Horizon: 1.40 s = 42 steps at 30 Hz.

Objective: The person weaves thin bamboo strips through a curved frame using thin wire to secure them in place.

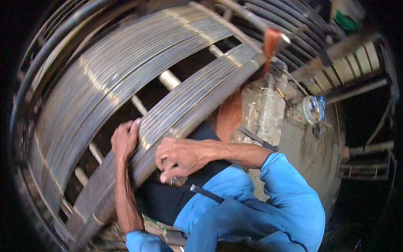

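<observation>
Sensibly, my left hand (125, 140) braced the slats (195, 92), grip unclear to me; my right hand (182, 156) curled closed.

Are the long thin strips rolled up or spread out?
Spread out: the long thin strips lie side by side over pale crosspieces, with the left hand at their nearer section.

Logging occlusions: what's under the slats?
Pale crossbars show in the gaps, passing under the slats; deeper down is too dark to tell. Whatever else the slats cover can't be seen.
</observation>
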### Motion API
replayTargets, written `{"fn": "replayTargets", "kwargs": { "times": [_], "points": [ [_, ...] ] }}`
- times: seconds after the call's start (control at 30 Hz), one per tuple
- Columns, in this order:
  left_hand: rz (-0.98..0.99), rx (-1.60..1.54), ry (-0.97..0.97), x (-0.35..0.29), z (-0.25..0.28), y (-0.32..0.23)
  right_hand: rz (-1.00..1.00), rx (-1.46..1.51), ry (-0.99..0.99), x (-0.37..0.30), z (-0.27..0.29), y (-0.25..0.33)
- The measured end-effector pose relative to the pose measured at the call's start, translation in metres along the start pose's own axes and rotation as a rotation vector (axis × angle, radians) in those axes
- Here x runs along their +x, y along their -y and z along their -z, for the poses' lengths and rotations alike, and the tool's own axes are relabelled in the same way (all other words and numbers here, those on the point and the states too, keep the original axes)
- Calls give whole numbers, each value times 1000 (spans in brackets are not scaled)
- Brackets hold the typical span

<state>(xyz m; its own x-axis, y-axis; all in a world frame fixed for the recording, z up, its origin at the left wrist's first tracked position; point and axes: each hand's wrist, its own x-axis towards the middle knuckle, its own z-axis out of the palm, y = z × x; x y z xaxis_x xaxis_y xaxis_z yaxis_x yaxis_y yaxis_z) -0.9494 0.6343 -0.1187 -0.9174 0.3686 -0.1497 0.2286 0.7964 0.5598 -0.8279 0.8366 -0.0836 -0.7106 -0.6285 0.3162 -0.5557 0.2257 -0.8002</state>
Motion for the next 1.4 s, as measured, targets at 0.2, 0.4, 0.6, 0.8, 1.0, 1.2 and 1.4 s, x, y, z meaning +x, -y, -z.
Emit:
{"fn": "replayTargets", "kwargs": {
  "times": [0.2, 0.4, 0.6, 0.8, 1.0, 1.2, 1.4],
  "points": [
    [-46, 175, -183, -7, -11, -14, -404, -607, -749, -98, 181, -112],
    [-61, 216, -194, 0, -26, -21, -748, -960, -752, -173, 294, -207],
    [37, 206, -131, -1, -20, -11, -835, -1065, -486, -188, 318, -224],
    [77, 224, -166, 1, -26, -10, -608, -683, -914, -206, 293, -189],
    [-554, 207, -520, 31, -63, -89, -518, -906, -892, -223, 225, -153],
    [-396, -272, -64, 46, -136, -256, -551, -613, -737, -178, 214, -122],
    [-102, -1164, 533, 68, -127, -308, -161, -180, -715, -144, 247, -60]
  ]
}}
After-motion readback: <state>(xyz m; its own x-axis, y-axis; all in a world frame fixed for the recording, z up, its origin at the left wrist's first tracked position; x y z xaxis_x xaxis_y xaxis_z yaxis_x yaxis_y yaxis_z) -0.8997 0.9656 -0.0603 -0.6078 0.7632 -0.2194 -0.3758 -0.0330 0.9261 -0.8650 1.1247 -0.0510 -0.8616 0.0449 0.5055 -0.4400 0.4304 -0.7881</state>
